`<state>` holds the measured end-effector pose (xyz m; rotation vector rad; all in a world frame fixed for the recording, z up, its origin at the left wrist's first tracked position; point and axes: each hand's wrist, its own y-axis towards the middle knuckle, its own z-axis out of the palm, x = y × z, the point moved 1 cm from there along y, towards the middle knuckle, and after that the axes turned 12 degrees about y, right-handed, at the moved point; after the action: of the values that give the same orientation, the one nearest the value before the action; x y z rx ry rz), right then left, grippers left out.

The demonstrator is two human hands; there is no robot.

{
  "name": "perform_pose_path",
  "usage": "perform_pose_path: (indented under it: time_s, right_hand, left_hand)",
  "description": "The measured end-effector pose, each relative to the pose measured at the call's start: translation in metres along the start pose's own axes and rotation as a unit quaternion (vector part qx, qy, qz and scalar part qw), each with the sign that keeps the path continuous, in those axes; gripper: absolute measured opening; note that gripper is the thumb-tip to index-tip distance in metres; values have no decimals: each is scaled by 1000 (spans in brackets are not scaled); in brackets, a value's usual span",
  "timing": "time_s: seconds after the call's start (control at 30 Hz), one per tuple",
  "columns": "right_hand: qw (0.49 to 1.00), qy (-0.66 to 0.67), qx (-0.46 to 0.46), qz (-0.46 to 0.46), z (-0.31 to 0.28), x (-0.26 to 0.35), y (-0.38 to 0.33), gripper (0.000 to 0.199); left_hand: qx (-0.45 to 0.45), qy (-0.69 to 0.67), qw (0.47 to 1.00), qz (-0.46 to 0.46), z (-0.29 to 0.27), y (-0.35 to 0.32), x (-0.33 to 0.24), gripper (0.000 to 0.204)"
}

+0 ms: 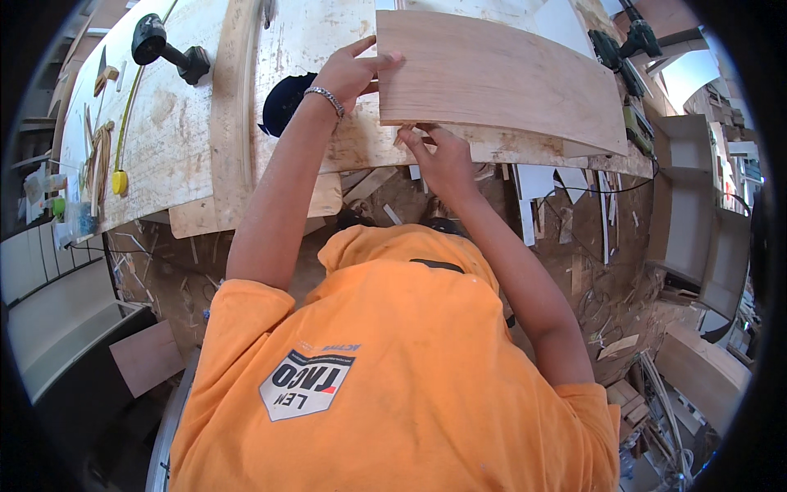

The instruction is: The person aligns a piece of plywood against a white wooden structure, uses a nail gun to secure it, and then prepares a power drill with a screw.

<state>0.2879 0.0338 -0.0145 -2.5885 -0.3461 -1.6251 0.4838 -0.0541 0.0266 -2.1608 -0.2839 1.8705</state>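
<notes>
A wide, flat plywood panel (500,78) lies over the near part of the workbench (180,156), its grain running left to right. My left hand (348,75) grips the panel's left edge, the thumb on top and the other fingers spread behind and below. At the near edge, close to the left corner, my right hand (447,164) is closed with thumb and fingertips pinched together. Something small and pale shows at those fingertips, too small to name. Beneath the panel's near right corner a whitish surface shows; the rest of its underside is hidden.
A cordless drill (168,53) stands at the bench's far left, beside a yellow tape measure (120,182). A dark blue cap-like item (284,102) is by my left forearm. More power tools (627,49) sit at the right. Offcuts litter the floor; an open cabinet (684,197) stands right.
</notes>
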Motion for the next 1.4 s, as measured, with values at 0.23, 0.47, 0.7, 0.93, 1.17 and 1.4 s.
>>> perform_pose_path:
  time_s: [0.23, 0.47, 0.7, 0.93, 1.17, 1.4]
  right_hand:
    - [996, 74, -46, -20, 9, 2, 0, 40]
    - [997, 23, -37, -65, 8, -14, 6, 38]
    - [989, 141, -46, 4, 10, -6, 2, 37]
    - [974, 207, -28, 85, 7, -8, 3, 42]
    - [980, 169, -28, 99, 4, 3, 2, 46]
    - [993, 83, -45, 70, 6, 10, -1, 46]
  left_hand:
    - [3, -6, 1000, -11, 0, 0, 0, 74]
    - [-2, 5, 1000, -10, -2, 5, 4, 74]
    - [-5, 13, 1000, -17, 0, 0, 0, 72]
    - [-10, 27, 999, -21, -2, 3, 2, 73]
    - [-15, 26, 999, -12, -3, 3, 2, 74]
    - [-48, 25, 998, 29, -4, 6, 8, 80]
